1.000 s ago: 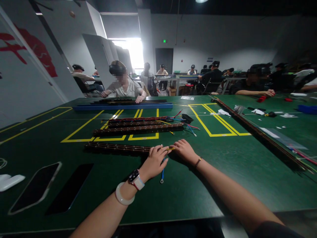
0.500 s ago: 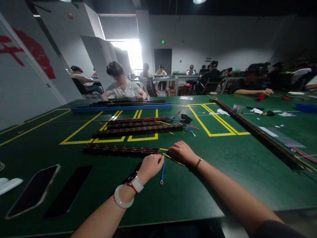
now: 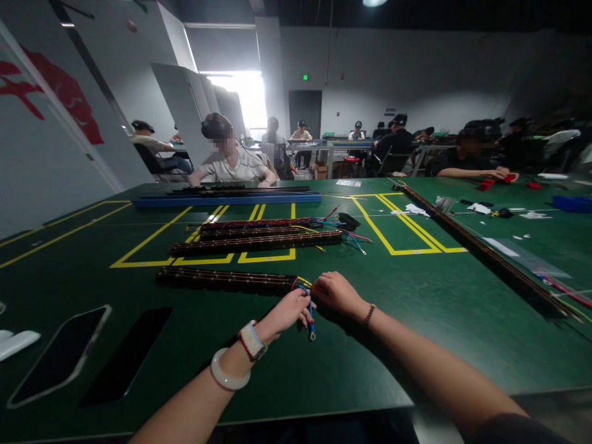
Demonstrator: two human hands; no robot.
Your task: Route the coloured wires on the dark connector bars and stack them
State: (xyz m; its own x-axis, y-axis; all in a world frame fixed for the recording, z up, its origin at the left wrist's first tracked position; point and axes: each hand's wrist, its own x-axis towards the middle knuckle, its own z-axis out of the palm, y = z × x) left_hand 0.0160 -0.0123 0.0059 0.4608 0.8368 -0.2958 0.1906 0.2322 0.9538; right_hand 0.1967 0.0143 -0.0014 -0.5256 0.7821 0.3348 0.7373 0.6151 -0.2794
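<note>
The long black bar (image 3: 226, 279) lies at centre, its leads at the right end. It looks stiff and fairly light, best held mid-length; the leads look flexible, easiest near their bases. The left hand (image 3: 287, 310) seems to pinch the blue wire (image 3: 311, 324); the right hand (image 3: 340, 296) curls at the yellow wires (image 3: 304, 282), its grip hidden. Similar bars (image 3: 259, 243) limit movement above; the green tabletop (image 3: 370, 376) offers room towards its lower edge.
</note>
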